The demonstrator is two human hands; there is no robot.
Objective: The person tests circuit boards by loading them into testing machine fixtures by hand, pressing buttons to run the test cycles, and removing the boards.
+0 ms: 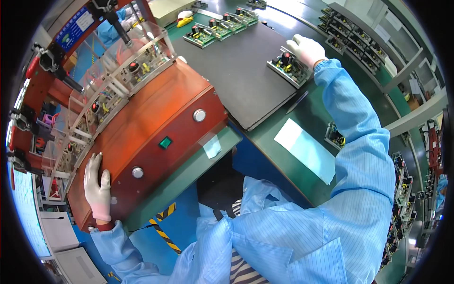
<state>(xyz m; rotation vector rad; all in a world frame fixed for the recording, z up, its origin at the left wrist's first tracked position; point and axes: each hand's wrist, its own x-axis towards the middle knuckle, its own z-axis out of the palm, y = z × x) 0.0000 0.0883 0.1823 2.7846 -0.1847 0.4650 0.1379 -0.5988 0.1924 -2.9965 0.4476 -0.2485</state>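
My right hand [307,51], in a white glove, is closed at the far edge of a circuit board [288,68] with a metal frame along its side. That board is over the right part of a dark grey mat [236,66]; whether it touches the mat I cannot tell. My left hand [97,187], also gloved, lies with fingers stretched on the lower left end of an orange-red test fixture [156,109]. Behind its top, clear plastic guards [120,78] stand around several circuit boards [135,67]. Two round silver buttons [199,115] and a green switch [165,142] sit on its front.
Several circuit boards [222,27] line the mat's far edge. Right of the mat lie a pen [297,102], a pale blue sheet [307,150] and another board [335,136], partly behind my right sleeve. Toggle clamps [52,61] rise at left; racks of boards [354,35] stand far right.
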